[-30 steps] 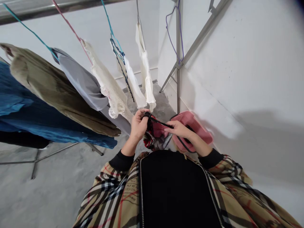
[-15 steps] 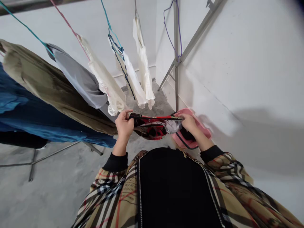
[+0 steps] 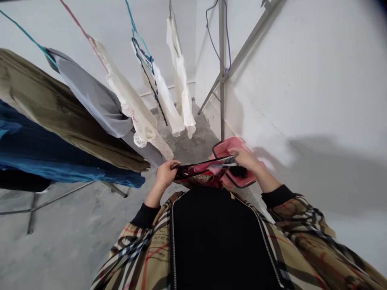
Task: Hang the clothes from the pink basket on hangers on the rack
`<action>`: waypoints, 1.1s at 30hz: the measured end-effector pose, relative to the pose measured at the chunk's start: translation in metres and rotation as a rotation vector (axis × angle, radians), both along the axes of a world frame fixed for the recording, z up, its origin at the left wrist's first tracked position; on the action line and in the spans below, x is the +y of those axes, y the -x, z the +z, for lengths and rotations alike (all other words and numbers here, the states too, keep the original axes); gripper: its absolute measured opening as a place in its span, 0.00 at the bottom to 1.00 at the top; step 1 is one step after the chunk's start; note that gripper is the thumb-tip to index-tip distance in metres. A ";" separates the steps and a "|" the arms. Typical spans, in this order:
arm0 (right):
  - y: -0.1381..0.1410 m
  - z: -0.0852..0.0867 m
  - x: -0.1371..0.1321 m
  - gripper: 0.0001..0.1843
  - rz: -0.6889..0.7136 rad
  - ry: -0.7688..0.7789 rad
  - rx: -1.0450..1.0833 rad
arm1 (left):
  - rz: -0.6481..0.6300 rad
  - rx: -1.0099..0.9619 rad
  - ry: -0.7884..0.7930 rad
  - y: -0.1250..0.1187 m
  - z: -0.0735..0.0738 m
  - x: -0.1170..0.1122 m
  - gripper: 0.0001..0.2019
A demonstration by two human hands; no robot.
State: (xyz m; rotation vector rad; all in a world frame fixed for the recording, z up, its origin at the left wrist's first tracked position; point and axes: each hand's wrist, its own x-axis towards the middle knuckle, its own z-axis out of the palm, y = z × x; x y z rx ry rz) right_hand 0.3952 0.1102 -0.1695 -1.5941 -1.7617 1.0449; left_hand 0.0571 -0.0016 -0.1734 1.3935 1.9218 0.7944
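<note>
A red and black patterned garment [image 3: 201, 173] is stretched between my two hands, in front of my body. My left hand [image 3: 165, 175] is closed on its left end, fingers pinching the dark upper edge. My right hand [image 3: 245, 159] grips the other end, slightly blurred, near a greyish-white part of the cloth. Behind and below the right hand is a pink basket [image 3: 231, 145] with a dark handle and something dark inside. The garment's lower part is hidden by my black top. What kind of garment it is I cannot tell.
Several garments hang on the left: cream lace clothing [image 3: 142, 125], grey clothing [image 3: 87, 94], olive clothing [image 3: 60, 108] and blue clothing [image 3: 60, 157]. A purple hanger [image 3: 229, 40] hangs by the metal rack leg [image 3: 222, 104], close to the white wall [image 3: 317, 80] at right.
Both hands have come slightly nearer my body with the garment, and my right hand has shifted right. More of the pink basket shows. The view has shifted a little.
</note>
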 end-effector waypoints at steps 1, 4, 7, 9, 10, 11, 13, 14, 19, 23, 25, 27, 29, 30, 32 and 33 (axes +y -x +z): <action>-0.002 0.001 0.003 0.18 -0.006 0.038 -0.022 | -0.007 -0.012 0.013 0.000 -0.002 0.000 0.14; 0.001 0.011 0.009 0.27 -0.053 0.127 -0.029 | -0.059 -0.121 0.069 -0.001 -0.003 0.002 0.14; 0.009 0.025 0.011 0.30 -0.078 0.146 0.141 | -0.119 -0.336 0.122 -0.002 0.001 0.004 0.15; 0.015 0.032 0.011 0.30 -0.066 0.125 0.243 | -0.145 -0.439 0.115 -0.002 0.005 0.004 0.15; 0.018 0.035 0.011 0.29 -0.062 0.105 0.266 | -0.164 -0.469 0.091 -0.002 0.007 0.004 0.14; 0.020 0.038 0.011 0.29 -0.058 0.087 0.274 | -0.187 -0.492 0.061 -0.003 0.009 0.004 0.13; 0.024 0.043 0.009 0.28 -0.053 0.062 0.282 | -0.222 -0.565 0.029 -0.007 0.010 0.004 0.11; 0.026 0.046 0.009 0.28 -0.050 0.063 0.296 | -0.221 -0.629 0.037 -0.010 0.010 0.004 0.10; 0.037 0.061 0.001 0.27 0.001 0.075 0.354 | -0.227 -0.934 0.164 -0.034 0.001 0.003 0.13; 0.044 0.069 -0.002 0.27 0.042 0.017 0.304 | -0.408 -0.844 0.213 -0.050 0.006 0.002 0.19; 0.045 0.069 -0.002 0.27 0.076 -0.001 0.266 | -0.480 -0.749 0.198 -0.054 0.012 0.002 0.19; 0.043 0.066 -0.001 0.28 0.122 -0.030 0.214 | -0.495 -0.663 0.165 -0.055 0.020 0.005 0.17; 0.039 0.060 0.000 0.30 0.153 -0.129 0.106 | -0.407 -0.582 0.097 -0.054 0.028 0.009 0.15; 0.036 0.056 0.000 0.32 0.164 -0.196 0.026 | -0.318 -0.539 0.039 -0.052 0.032 0.011 0.13; 0.031 0.046 -0.001 0.33 0.186 -0.297 -0.153 | -0.118 -0.464 -0.095 -0.047 0.040 0.016 0.12; 0.029 0.039 -0.003 0.32 0.195 -0.314 -0.224 | -0.029 -0.439 -0.160 -0.044 0.043 0.018 0.12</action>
